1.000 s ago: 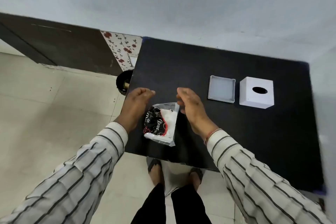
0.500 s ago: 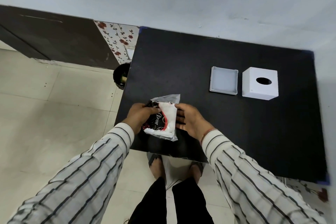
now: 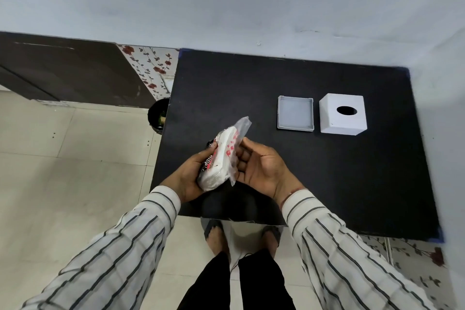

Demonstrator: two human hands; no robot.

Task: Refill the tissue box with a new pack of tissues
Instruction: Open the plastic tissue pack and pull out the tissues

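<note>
Black and set against a pale wall, the bench (image 3: 327,184) carries a white tissue box (image 3: 342,114) with its separate base tray (image 3: 295,113) just beside it, well apart from the hands. Over the near edge, the left hand (image 3: 193,171) and right hand (image 3: 261,168) grip the tissue pack (image 3: 221,158) between them. Judged step: opening the wrapper. Next, the loose plastic end needs tearing to free the tissues.

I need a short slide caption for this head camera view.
Both hands hold a tissue pack above a black table.
</note>
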